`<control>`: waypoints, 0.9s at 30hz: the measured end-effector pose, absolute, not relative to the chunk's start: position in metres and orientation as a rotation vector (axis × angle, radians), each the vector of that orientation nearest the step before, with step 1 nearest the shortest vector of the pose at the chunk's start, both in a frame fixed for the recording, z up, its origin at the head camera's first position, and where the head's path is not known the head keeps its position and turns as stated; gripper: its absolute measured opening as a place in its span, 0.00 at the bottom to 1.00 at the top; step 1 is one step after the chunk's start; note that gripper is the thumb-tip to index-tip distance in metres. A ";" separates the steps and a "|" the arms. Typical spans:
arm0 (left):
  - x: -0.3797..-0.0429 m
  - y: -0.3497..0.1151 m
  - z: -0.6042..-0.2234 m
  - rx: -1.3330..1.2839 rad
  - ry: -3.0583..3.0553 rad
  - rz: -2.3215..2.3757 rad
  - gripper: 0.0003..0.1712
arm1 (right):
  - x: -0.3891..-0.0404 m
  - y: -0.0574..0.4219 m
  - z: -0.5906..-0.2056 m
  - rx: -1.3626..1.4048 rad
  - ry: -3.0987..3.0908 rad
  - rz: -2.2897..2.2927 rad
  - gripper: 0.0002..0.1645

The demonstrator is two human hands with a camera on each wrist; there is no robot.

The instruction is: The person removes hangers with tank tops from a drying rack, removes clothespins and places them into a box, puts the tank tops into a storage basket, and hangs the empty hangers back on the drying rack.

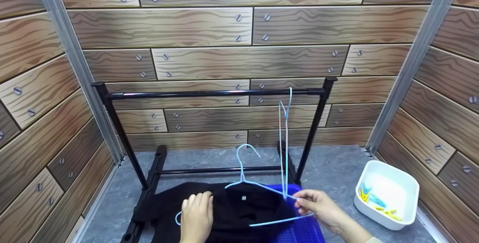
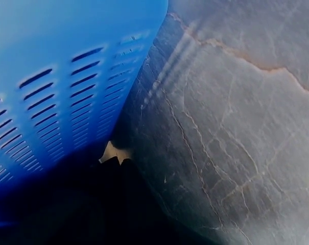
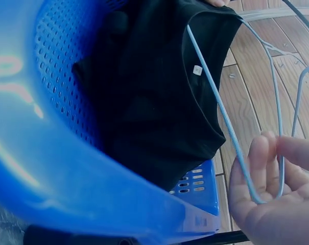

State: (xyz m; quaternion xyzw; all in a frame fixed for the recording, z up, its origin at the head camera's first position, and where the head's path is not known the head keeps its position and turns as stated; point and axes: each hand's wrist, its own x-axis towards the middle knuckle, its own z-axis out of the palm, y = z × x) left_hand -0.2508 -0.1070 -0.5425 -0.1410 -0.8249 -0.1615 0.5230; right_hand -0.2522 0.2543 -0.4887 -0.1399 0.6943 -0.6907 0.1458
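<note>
A black shirt (image 1: pixel 239 205) with a small white neck label lies over the blue basket (image 1: pixel 305 231), its collar open. My left hand (image 1: pixel 196 215) grips the shirt's cloth left of the collar; its fingertips are hidden. In my right hand (image 1: pixel 320 209) is the right end of a light blue wire hanger (image 1: pixel 271 188), pinched between thumb and fingers. The hanger's hook stands up above the shirt. Its lower bar runs into the neck opening, as the right wrist view also shows, and a blue loop pokes out left of my left hand.
Behind the shirt stands a black clothes rack (image 1: pixel 220 94), with light blue hangers (image 1: pixel 286 142) hanging at its right. A white basin (image 1: pixel 406 213) holding yellow and blue clothes pegs (image 1: pixel 391 213) sits on the grey floor at right. Wood-patterned walls enclose the space.
</note>
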 end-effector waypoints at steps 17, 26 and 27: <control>-0.252 -0.110 -0.545 -0.401 -1.955 -0.450 0.13 | -0.250 0.257 -0.481 -0.519 2.162 -1.853 0.20; -0.251 -0.110 -0.543 -0.430 -1.925 -0.489 0.15 | -0.245 0.263 -0.475 -0.598 2.183 -1.856 0.19; -0.251 -0.110 -0.543 -0.431 -1.926 -0.490 0.15 | -0.245 0.263 -0.475 -0.597 2.189 -1.855 0.19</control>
